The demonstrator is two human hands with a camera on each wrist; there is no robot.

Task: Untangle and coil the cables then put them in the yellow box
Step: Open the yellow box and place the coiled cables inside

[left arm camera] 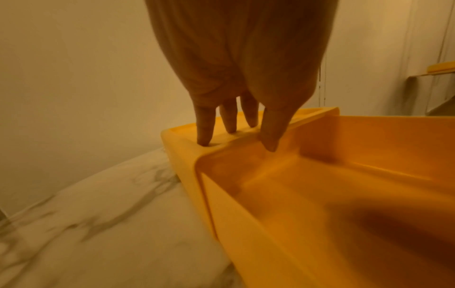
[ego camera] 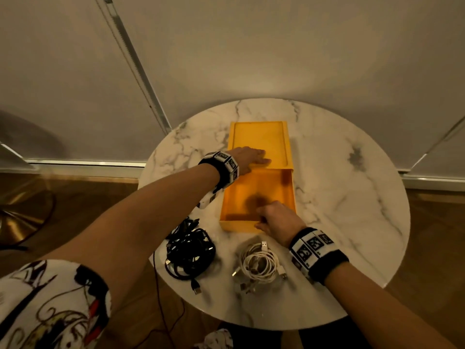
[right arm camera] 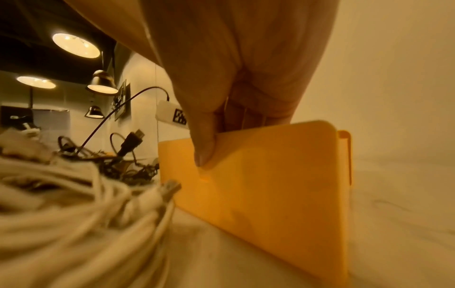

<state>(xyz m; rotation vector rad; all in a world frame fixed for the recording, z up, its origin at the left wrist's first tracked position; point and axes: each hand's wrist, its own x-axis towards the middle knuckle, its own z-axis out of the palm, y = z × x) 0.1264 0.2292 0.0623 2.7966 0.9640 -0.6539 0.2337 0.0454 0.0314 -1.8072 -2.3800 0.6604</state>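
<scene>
Black cables (ego camera: 190, 250): we see a tangled heap at lower centre-left of the head view, on the bench (ego camera: 339, 197).
Left hand (ego camera: 247, 157): our fingers (left arm camera: 204, 126) lie straight, pressing the sliding lid (ego camera: 259, 139) (flat, nothing gripped).
Yellow box (ego camera: 292, 195): centre of frame, its lid slid partly toward the top, interior showing.
White cables (ego camera: 259, 264): loose bundle just below the box.
Right hand (ego camera: 276, 219): we pinch the box's near wall, thumb outside, fingers curled inside.
</scene>
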